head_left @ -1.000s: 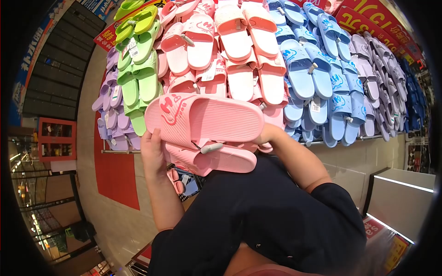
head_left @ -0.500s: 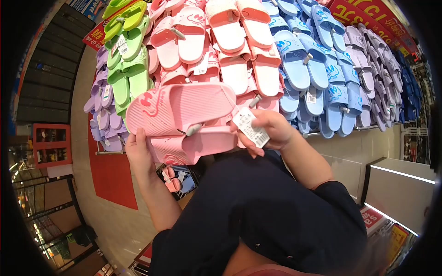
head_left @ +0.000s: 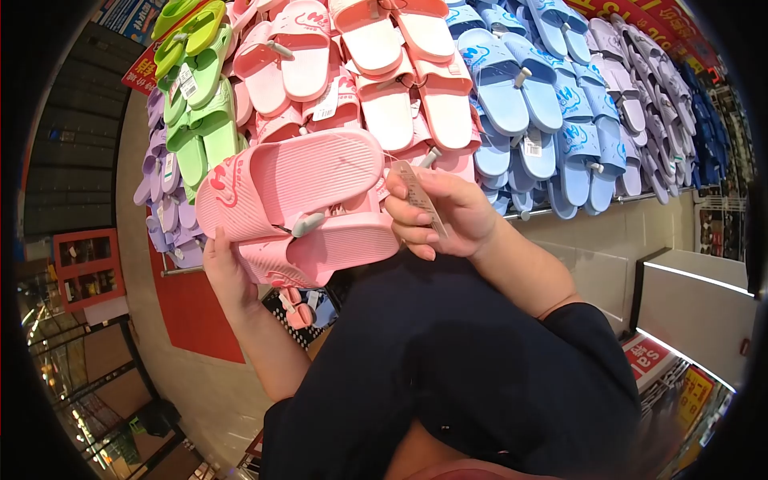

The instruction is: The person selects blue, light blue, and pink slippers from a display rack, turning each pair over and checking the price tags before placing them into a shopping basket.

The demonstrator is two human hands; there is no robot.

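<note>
A pair of pink slide slippers (head_left: 320, 172) lies sideways in front of me, joined by a grey fastener (head_left: 307, 225). My left hand (head_left: 226, 268) grips the toe end of the pair, its fingers partly hidden behind the straps. On the other side, my right hand (head_left: 448, 210) pinches a white price tag (head_left: 419, 198) beside the heels. The tag is turned nearly edge-on, with small print on its face that I cannot read.
Ahead hangs a rack of slippers: green pairs (head_left: 210, 120), pink pairs (head_left: 292, 60), blue pairs (head_left: 512, 84) and lilac pairs (head_left: 632, 96). Below my hands a basket (head_left: 284, 320) holds more slippers. A white panel (head_left: 696, 308) stands at right.
My right hand has turned the tag from facing me to nearly edge-on. The slippers and my left hand have shifted slightly left in view, and the rack has shifted up and left.
</note>
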